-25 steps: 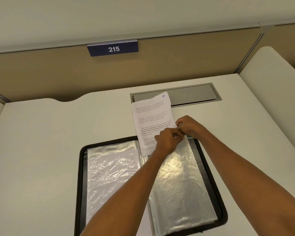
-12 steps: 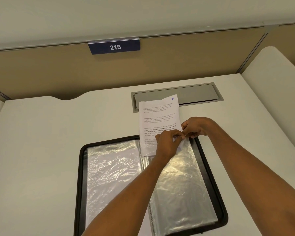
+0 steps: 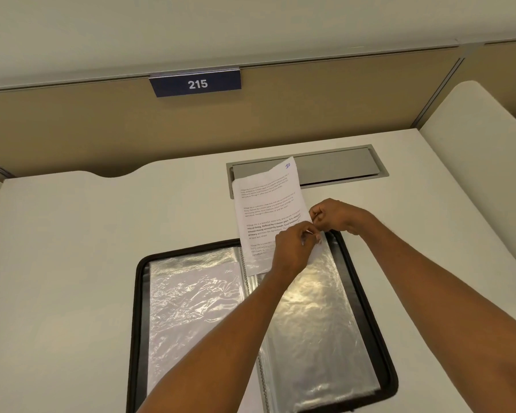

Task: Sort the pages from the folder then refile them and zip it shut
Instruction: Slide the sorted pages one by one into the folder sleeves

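Observation:
A black zip folder [image 3: 139, 308] lies open on the desk, its clear plastic sleeves [image 3: 313, 317] spread on both sides. A printed page [image 3: 265, 204] with a blue number in its top right corner sticks out of the top of the right-hand sleeve, tilted to the left. My left hand [image 3: 292, 251] pinches the sleeve's top edge over the page's lower part. My right hand [image 3: 334, 216] pinches the page's right edge at the sleeve's top right corner. The page's bottom end is hidden under my left hand.
A grey cable hatch [image 3: 337, 168] is set into the white desk [image 3: 72, 248] just behind the page. A tan partition with a blue "215" plate [image 3: 195, 84] closes the back. A white side panel [image 3: 474, 150] stands at the right.
The page has shifted a little to the right and then tilted further left, sitting slightly deeper in the sleeve. Both hands have stayed at the sleeve's top edge.

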Demonstrator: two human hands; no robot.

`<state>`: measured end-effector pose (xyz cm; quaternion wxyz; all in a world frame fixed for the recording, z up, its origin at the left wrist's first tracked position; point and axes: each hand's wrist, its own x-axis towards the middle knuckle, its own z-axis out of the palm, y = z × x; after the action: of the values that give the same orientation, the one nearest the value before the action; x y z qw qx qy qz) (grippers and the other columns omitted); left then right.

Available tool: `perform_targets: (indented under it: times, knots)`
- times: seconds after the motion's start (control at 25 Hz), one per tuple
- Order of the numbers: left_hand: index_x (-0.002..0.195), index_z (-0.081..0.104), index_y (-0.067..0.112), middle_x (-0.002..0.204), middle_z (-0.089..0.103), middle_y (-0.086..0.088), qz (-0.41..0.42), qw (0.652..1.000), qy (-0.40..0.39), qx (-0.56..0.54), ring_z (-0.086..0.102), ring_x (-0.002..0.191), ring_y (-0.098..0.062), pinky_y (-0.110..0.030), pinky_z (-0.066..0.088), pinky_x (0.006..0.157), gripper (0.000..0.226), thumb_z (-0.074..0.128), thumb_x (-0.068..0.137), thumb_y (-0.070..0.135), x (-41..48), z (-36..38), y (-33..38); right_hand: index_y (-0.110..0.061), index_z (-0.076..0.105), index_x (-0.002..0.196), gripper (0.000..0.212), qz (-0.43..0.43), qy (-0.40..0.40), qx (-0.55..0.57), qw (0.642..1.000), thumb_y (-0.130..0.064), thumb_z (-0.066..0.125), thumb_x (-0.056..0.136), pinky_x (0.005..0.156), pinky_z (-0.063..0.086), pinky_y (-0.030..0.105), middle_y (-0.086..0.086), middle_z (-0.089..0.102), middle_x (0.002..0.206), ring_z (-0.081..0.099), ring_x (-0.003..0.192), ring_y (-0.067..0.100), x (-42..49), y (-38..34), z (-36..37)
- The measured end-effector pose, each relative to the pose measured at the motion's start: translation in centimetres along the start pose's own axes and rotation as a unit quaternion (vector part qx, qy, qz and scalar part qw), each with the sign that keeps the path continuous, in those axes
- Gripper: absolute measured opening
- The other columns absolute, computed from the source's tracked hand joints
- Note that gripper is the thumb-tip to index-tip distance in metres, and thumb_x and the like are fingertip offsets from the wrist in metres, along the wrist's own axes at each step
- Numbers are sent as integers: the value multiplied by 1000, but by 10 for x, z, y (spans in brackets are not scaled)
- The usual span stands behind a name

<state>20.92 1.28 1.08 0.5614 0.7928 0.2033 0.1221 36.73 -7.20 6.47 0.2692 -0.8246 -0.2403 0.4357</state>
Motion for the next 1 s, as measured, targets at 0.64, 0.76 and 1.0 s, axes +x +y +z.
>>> perform_targets:
  times: [0.64,0.76,1.0]
  knots:
    - [92,81,36,95,76,19,-2,999,28,37,65,94,-9,-54,47,96,5,78,90,32,12,-1,-11,-13,74,113,29,100,-57,37,993,-5,80,86,92,61,35,7,78,107,74,103,24,9,3,-15]
    - [90,81,36,87,71,28,-2,999,14,40,65,92,-7,-54,47,97,5,77,90,33,13,-2,-9,-14,75,113,28,123,-80,0,989,-8,79,86,99,58,37,7,77,110,72,106,22,9,3,-17]
    - [93,81,35,90,73,26,-11,1000,11,14,67,93,-7,-55,47,100,7,75,90,37,8,4,-12,-6,71,112,22,61,70,103,990,-13,75,92,80,62,31,4,76,107,73,95,20,21,5,6]
